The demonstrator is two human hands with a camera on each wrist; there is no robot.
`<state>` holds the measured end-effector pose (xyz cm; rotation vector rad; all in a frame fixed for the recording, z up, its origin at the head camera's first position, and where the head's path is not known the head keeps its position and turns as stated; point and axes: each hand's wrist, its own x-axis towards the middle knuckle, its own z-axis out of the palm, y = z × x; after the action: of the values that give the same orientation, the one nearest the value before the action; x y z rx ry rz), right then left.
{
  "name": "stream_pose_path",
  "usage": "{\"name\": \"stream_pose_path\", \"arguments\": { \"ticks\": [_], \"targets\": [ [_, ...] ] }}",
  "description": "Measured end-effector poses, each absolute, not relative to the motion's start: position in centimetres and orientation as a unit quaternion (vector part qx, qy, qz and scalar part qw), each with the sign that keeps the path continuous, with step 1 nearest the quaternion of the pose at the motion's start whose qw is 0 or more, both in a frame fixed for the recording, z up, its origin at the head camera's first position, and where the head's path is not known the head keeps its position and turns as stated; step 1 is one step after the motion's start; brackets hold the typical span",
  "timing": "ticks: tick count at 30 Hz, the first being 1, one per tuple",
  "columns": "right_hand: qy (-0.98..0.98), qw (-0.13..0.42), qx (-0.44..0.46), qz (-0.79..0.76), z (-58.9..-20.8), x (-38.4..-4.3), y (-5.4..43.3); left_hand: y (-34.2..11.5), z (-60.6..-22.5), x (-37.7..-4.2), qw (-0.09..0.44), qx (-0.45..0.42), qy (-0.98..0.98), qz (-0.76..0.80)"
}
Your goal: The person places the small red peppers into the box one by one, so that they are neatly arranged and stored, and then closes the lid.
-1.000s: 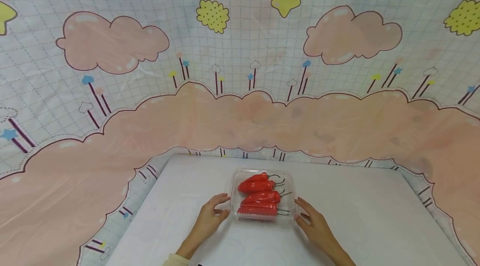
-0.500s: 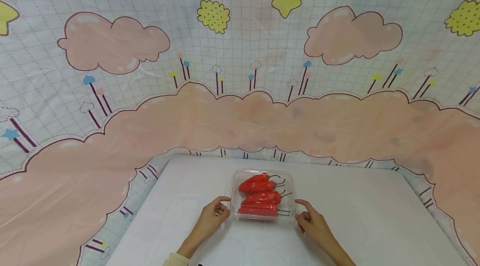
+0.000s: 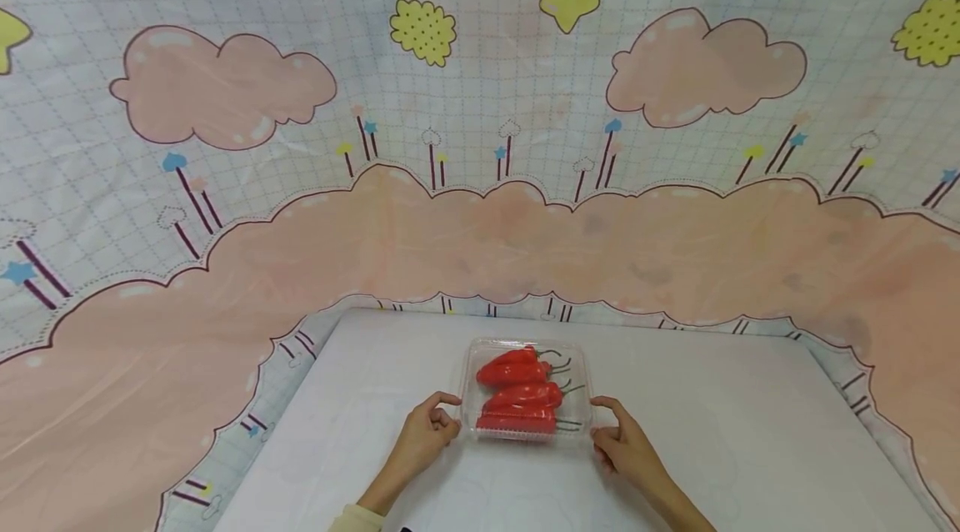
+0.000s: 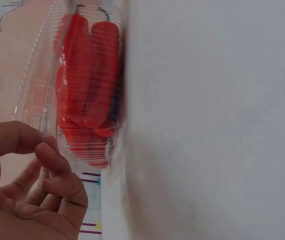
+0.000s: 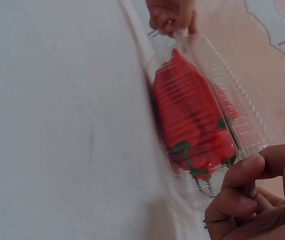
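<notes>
A clear plastic clamshell box (image 3: 525, 436) lies on the white table, holding several red peppers (image 3: 517, 373) with green stems pointing right. My left hand (image 3: 420, 436) is at its left side, where thumb and index finger pinch the rim; the other fingers curl below, as the left wrist view shows. On the opposite side my right hand (image 3: 630, 449) pinches the rim between thumb and index finger. In the right wrist view the ridged side wall (image 5: 217, 95) and the peppers' stems face this hand. The lid lies over the peppers.
The white tabletop (image 3: 735, 432) extends on both sides of the box. Behind it and along its sides hangs a curtain (image 3: 480, 240) printed with clouds and stars. A pale sleeve (image 3: 358, 519) shows at the left forearm.
The index fingers of both hands have bent more, and the other fingers have curled in at the rim. The box has stayed in place.
</notes>
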<state>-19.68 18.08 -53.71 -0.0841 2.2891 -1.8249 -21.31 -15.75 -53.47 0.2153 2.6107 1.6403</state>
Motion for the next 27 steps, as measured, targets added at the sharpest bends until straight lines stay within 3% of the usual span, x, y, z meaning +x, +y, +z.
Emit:
{"name": "stream_pose_path", "arguments": {
  "ticks": [21, 27],
  "targets": [
    [0.805, 0.069, 0.019, -0.588, -54.24, -19.69, 17.70, -15.66, -53.69, -21.16, 0.019, 0.074, 0.839, 0.538],
    [0.853, 0.020, 0.039, -0.521, -53.56, -19.53, 18.25, -16.08, -53.55, -21.22, -0.002, 0.054, 0.850, 0.524]
  ]
}}
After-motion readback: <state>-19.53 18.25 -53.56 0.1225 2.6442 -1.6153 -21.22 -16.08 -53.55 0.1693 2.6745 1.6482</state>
